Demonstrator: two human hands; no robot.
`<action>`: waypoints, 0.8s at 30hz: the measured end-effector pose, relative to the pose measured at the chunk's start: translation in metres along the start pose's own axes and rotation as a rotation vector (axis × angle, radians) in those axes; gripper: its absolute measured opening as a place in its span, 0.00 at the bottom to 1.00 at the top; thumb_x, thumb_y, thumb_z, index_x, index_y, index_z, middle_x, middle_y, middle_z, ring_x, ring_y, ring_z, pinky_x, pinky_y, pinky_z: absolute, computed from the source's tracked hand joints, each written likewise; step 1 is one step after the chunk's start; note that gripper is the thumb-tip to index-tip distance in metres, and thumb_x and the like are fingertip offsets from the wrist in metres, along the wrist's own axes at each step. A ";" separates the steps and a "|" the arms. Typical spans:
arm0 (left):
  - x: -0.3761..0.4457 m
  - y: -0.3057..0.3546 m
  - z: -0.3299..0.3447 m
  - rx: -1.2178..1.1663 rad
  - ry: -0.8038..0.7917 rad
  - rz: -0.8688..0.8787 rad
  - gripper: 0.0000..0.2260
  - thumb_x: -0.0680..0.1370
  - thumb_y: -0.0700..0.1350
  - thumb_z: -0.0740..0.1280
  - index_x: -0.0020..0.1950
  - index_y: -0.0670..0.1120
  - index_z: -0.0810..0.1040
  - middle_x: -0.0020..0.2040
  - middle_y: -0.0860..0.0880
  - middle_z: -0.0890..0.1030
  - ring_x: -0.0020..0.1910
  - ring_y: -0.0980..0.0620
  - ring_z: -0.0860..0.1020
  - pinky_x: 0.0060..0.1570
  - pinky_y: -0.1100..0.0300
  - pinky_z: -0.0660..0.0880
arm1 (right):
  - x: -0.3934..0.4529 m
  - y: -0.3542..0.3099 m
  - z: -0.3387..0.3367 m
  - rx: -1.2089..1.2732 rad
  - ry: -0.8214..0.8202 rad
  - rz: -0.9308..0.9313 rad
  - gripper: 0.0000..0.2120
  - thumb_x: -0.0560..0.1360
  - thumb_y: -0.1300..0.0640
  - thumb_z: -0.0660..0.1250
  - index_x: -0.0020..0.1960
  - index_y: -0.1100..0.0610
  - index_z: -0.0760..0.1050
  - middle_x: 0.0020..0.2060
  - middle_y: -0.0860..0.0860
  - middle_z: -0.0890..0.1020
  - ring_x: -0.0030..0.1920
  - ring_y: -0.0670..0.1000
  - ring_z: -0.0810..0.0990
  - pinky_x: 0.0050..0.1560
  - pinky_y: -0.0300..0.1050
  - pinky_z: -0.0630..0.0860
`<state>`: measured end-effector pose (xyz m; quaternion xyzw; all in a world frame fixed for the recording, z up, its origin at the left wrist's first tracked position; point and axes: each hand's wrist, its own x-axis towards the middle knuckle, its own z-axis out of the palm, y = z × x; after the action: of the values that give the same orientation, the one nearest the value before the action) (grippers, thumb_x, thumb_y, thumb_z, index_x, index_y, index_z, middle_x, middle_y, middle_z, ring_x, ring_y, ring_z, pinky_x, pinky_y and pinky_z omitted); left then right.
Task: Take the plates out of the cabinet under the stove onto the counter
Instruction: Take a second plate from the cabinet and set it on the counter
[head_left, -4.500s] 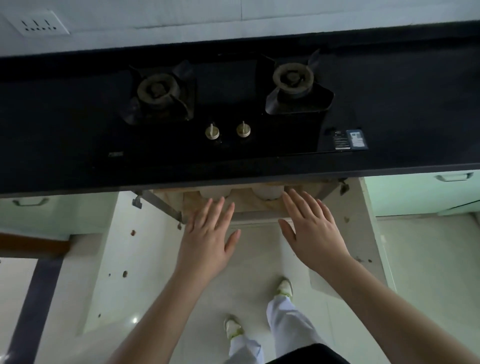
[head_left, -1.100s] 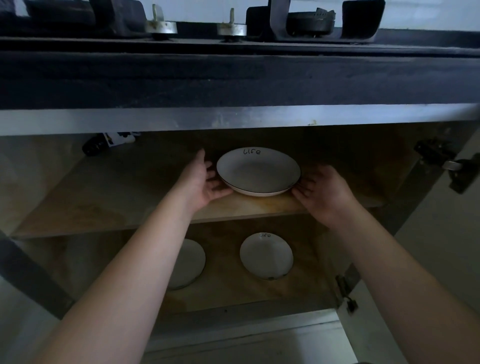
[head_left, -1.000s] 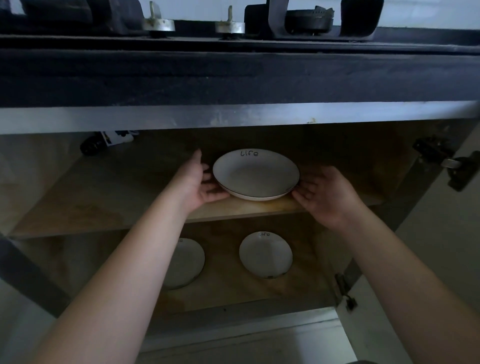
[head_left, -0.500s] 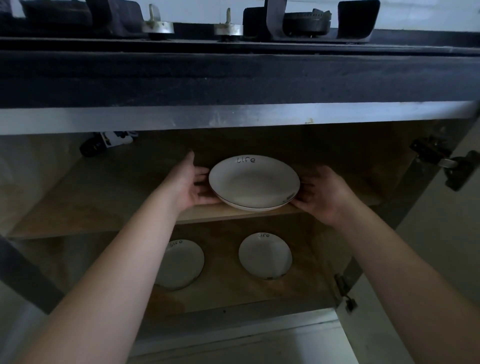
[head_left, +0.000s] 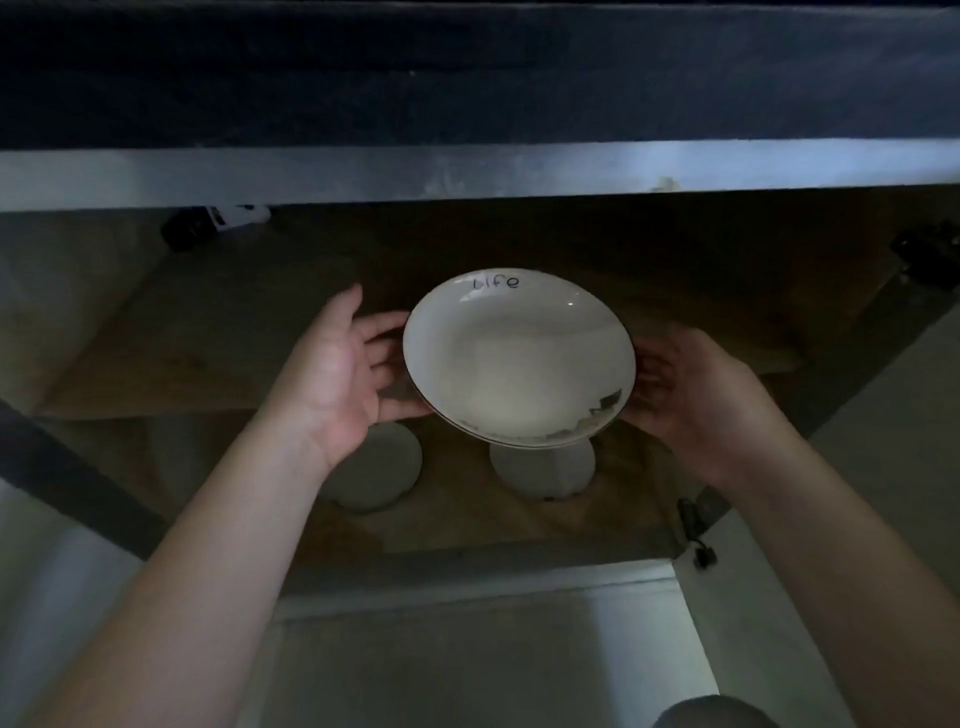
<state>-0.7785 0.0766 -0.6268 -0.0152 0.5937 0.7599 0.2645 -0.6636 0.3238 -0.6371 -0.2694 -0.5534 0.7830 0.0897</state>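
Note:
A white plate (head_left: 519, 358) with "life" written on its far rim hangs in front of the open cabinet, lifted off the upper shelf (head_left: 218, 343). My left hand (head_left: 343, 374) holds its left edge with fingers curled under it. My right hand (head_left: 691, 395) grips its right edge the same way. Two more white plates lie on the cabinet floor below: one at the left (head_left: 379, 467), partly hidden by my left wrist, and one at the right (head_left: 545, 467), partly covered by the held plate.
The dark counter edge (head_left: 467, 78) and a pale metal strip (head_left: 467, 169) run across just above the opening. A dark object (head_left: 208, 223) lies at the shelf's back left. Door hinges sit at the right (head_left: 930, 254) and lower right (head_left: 696, 525).
The plate has come off the upper shelf and moved toward me, out of the cabinet, held by both hands. The view has dropped, so the stove top is out of sight.

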 end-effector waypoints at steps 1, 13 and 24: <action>-0.007 0.000 -0.001 -0.009 0.016 -0.002 0.23 0.82 0.62 0.52 0.62 0.49 0.77 0.68 0.44 0.76 0.63 0.45 0.76 0.42 0.44 0.79 | -0.005 -0.001 0.003 -0.028 0.017 0.011 0.16 0.83 0.53 0.54 0.66 0.57 0.71 0.57 0.54 0.81 0.54 0.52 0.82 0.42 0.46 0.82; -0.149 0.027 0.017 0.025 0.289 -0.266 0.20 0.82 0.58 0.53 0.64 0.53 0.78 0.66 0.54 0.78 0.64 0.50 0.75 0.46 0.48 0.75 | -0.153 -0.040 0.014 -0.117 0.104 0.322 0.15 0.81 0.50 0.57 0.60 0.55 0.78 0.52 0.52 0.84 0.55 0.54 0.82 0.49 0.55 0.81; -0.335 0.087 0.023 -0.125 0.332 -0.466 0.11 0.76 0.54 0.62 0.48 0.57 0.84 0.55 0.55 0.85 0.53 0.55 0.81 0.34 0.50 0.80 | -0.325 -0.130 0.032 -0.153 0.118 0.462 0.14 0.78 0.51 0.60 0.51 0.52 0.84 0.49 0.49 0.84 0.48 0.48 0.83 0.41 0.48 0.80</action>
<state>-0.5202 -0.0444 -0.4290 -0.2916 0.5612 0.7008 0.3298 -0.4285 0.2036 -0.4057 -0.4398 -0.5289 0.7214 -0.0802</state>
